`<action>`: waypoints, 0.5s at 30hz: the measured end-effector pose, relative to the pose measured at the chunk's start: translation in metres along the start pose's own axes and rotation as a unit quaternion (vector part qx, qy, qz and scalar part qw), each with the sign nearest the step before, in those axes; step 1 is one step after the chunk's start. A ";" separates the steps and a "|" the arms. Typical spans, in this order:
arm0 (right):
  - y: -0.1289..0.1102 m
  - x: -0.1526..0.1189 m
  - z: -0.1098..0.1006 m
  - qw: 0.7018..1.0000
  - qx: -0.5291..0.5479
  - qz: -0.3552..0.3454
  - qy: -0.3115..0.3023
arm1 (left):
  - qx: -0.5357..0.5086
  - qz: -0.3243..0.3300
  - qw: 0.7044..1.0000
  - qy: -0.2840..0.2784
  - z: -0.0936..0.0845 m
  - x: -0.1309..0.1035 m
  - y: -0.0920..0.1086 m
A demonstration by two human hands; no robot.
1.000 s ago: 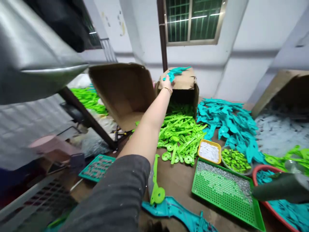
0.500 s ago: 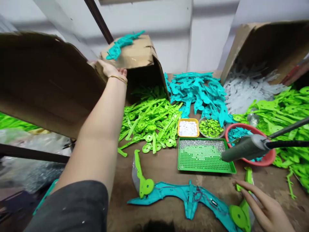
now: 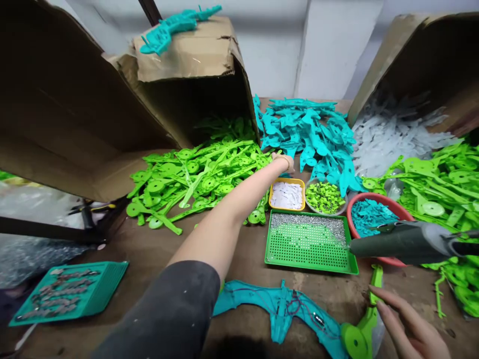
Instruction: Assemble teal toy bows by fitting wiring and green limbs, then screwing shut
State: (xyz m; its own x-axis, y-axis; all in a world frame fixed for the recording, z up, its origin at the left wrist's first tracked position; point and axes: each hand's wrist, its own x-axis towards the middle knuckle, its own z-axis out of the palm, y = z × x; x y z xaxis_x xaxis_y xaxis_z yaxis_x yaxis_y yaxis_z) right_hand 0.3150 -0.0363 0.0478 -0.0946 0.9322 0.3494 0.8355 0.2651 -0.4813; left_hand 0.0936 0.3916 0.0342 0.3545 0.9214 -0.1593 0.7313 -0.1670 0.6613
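My left hand (image 3: 284, 163) reaches to the edge of the teal parts pile (image 3: 307, 129), beside the light green parts pile (image 3: 209, 174); its fingers are hidden. At the lower right my right hand (image 3: 411, 324) has its fingers apart, beside a green arm piece (image 3: 361, 334) on the right end of a teal bow-shaped frame (image 3: 280, 311). Thin wires and a small dark component show on the frame. My left sleeve covers its left end.
Near the middle are a green perforated tray (image 3: 310, 259), a yellow tray (image 3: 271, 197), a bowl of green pieces (image 3: 325, 197) and a red basin (image 3: 404, 212). A grey tool (image 3: 404, 242) juts in from the right. A teal tray (image 3: 108, 286) lies left.
My left hand has moved from the small cardboard box rightward and down to the teal pile. The teal tray at left has come into view. My right hand remains near the green arm piece.
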 end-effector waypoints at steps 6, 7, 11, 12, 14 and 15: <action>0.012 -0.012 0.001 1.000 -0.011 0.007 -0.013 | -0.040 -0.074 0.996 0.010 -0.020 0.005 -0.011; 0.011 -0.011 0.003 1.000 -0.007 0.007 -0.014 | -0.064 -0.069 0.995 0.020 -0.026 0.004 -0.014; 0.007 -0.005 0.009 1.000 0.007 0.005 -0.016 | -0.178 -0.048 0.982 0.050 -0.049 0.001 -0.018; 0.007 -0.005 0.011 1.000 0.009 0.008 -0.021 | -0.203 -0.045 0.977 0.052 -0.053 -0.001 -0.017; 0.006 -0.005 0.014 0.999 0.016 0.018 -0.026 | -0.250 -0.040 0.966 0.054 -0.061 -0.005 -0.012; 0.004 -0.005 0.015 0.999 0.020 0.023 -0.027 | -0.273 -0.038 0.960 0.056 -0.064 -0.008 -0.009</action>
State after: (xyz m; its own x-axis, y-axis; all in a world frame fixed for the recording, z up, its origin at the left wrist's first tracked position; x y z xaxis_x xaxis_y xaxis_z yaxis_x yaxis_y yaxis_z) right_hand 0.3103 -0.0362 0.0319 -0.0863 0.9551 0.2834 0.8180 0.2304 -0.5272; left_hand 0.0474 0.4081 0.0763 0.2262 0.9605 -0.1623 0.3280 0.0818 0.9411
